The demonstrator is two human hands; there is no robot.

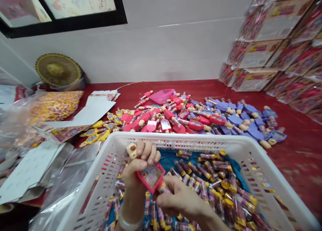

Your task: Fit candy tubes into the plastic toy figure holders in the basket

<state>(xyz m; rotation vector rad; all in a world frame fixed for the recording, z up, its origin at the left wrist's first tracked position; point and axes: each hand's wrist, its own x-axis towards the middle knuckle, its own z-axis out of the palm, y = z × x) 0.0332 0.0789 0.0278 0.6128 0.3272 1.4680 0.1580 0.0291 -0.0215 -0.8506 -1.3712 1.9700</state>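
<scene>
Above a white plastic basket (186,138), my left hand (141,160) grips a red toy piece (152,177) with a clear window and a beige animal-head end (131,150). My right hand (178,197) pinches a small clear tube (164,188) against the lower corner of that red piece. Whether the tube is fitted in it or only touches it, I cannot tell. Below both hands lie many similar tubes (206,170) with yellow caps and dark contents, on a blue lining in the basket.
Beyond the basket, red toy pieces (144,118), purple ones (251,127) and yellow ones (93,138) lie heaped on the red table (297,153). Packed boxes (259,53) are stacked at right. At left are a bag of small yellow items (57,105), flat cards (30,167) and a straw hat (58,70).
</scene>
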